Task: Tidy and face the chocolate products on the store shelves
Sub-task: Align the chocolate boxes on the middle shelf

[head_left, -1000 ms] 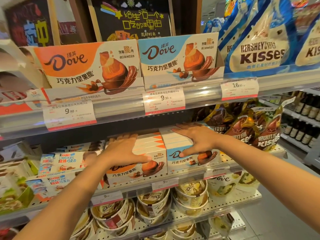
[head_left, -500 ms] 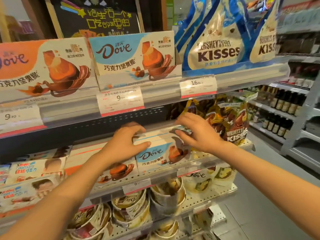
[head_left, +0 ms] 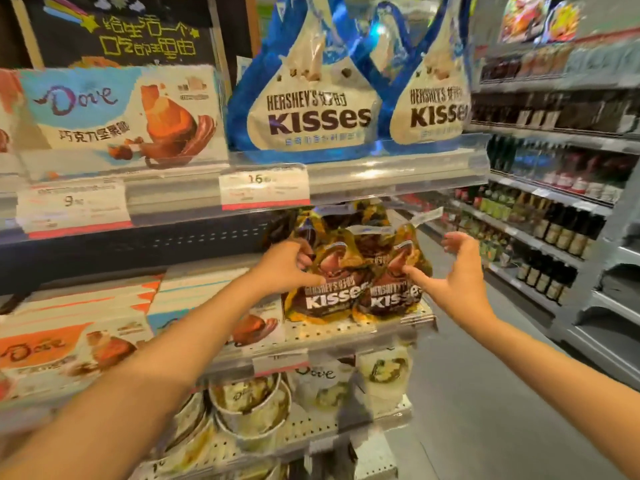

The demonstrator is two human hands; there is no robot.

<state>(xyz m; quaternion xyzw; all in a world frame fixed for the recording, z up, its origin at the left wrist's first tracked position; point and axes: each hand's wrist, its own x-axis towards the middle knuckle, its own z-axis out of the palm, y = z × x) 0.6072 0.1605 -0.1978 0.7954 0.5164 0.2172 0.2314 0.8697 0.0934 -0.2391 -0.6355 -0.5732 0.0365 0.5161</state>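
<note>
Two brown Hershey's Kisses bags stand side by side at the right end of the middle shelf [head_left: 346, 329]. My left hand [head_left: 287, 270] holds the left brown bag [head_left: 332, 292] at its left edge, thumb across the front and fingers curled at its upper corner. My right hand [head_left: 457, 275] is beside the right brown bag [head_left: 391, 292], with the thumb tip touching the bag's front and the fingers spread in the air past its right side. More brown bags stand behind these two. Blue Dove boxes [head_left: 207, 306] and orange Dove boxes [head_left: 69, 344] lie stacked to the left.
On the upper shelf stand a blue Dove display box [head_left: 117, 116] and two large blue Kisses bags [head_left: 311, 109]. Dove tubs [head_left: 249, 407] and pouches [head_left: 322, 386] fill the shelf below. An aisle floor [head_left: 485, 393] and bottle shelves [head_left: 554, 237] lie to the right.
Both hands have left the blue Dove boxes and moved right to the brown Kisses bags. The view has swung right with them, and the frame is blurred by that motion.
</note>
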